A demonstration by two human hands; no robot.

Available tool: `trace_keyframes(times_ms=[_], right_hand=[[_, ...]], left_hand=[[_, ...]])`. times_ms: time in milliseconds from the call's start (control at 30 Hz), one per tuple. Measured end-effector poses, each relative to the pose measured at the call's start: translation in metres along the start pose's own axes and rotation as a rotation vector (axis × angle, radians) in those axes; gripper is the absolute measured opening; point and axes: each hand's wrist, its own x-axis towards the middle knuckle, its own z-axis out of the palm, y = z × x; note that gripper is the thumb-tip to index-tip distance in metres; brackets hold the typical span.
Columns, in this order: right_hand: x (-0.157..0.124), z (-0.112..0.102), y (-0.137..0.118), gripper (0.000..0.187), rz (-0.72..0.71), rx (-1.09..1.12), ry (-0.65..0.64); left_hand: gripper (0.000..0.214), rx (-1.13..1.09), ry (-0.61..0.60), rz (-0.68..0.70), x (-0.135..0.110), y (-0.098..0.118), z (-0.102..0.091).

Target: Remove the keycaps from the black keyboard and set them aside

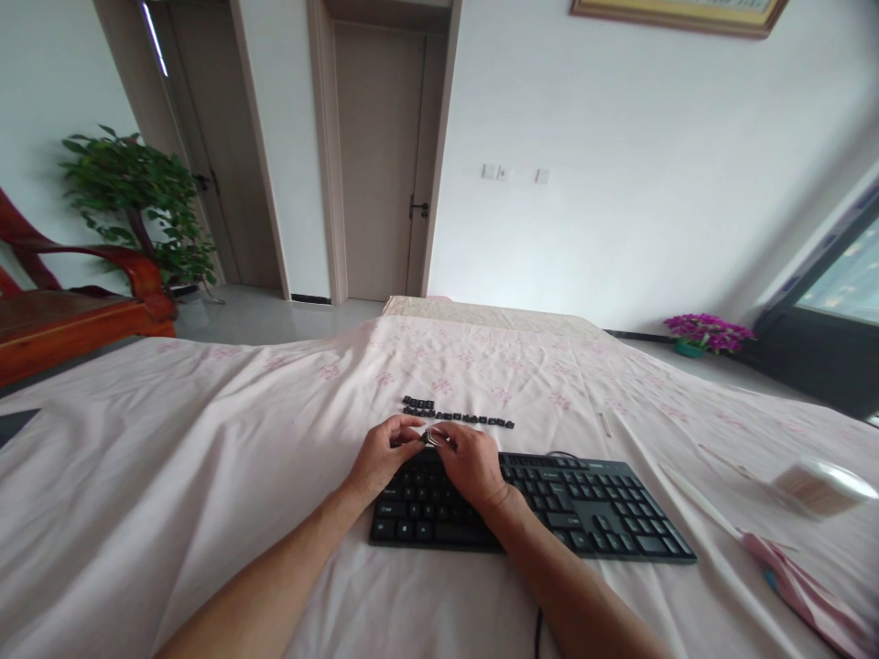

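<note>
A black keyboard (591, 514) lies on the pink-patterned cloth in front of me. Above its upper left part my two hands meet. Between the fingertips of my left hand (385, 451) is a small dark keycap (425, 440), partly hidden by the fingers. My right hand (472, 462) is closed on a thin wire keycap puller (432, 436), whose loops touch or sit right at the keycap. Just beyond the hands, loose black keycaps (482, 419) lie in a row, with a shorter row behind its left end. My right hand and forearm cover part of the keys.
To the right lie a clear round container of cotton swabs (824, 485), a pink cloth-like item (800, 581) and a thin stick (604, 424). The keyboard's cable (538, 631) runs toward me under my right forearm. A wooden chair (89, 284) stands at the left.
</note>
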Motion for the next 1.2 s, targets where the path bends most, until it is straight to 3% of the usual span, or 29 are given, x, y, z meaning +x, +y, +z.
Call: trace_keyframes(times_ms=[167, 300, 567, 733, 1000, 1200], right_hand=[[0.003, 0.001, 0.001, 0.014, -0.011, -0.029, 0.004], [0.004, 0.002, 0.003, 0.021, 0.007, -0.017, -0.002], [0.003, 0.001, 0.003, 0.015, -0.008, 0.021, -0.045], [0.008, -0.008, 0.004, 0.014, 0.073, -0.039, -0.078], [0.052, -0.013, 0.035, 0.019, 0.329, -0.219, -0.191], [0.083, 0.004, 0.051, 0.016, 0.35, -0.285, -0.255]], left_hand=[[0.029, 0.0, 0.037, 0.016, 0.0, -0.001, 0.001], [0.029, 0.023, 0.011, 0.031, -0.001, 0.003, 0.0], [0.034, -0.025, -0.055, 0.024, -0.001, 0.005, -0.001], [0.033, -0.033, -0.018, -0.018, 0.0, 0.005, 0.0], [0.026, 0.076, 0.036, -0.018, 0.002, 0.0, 0.0], [0.023, 0.11, 0.025, -0.008, 0.002, -0.002, -0.001]])
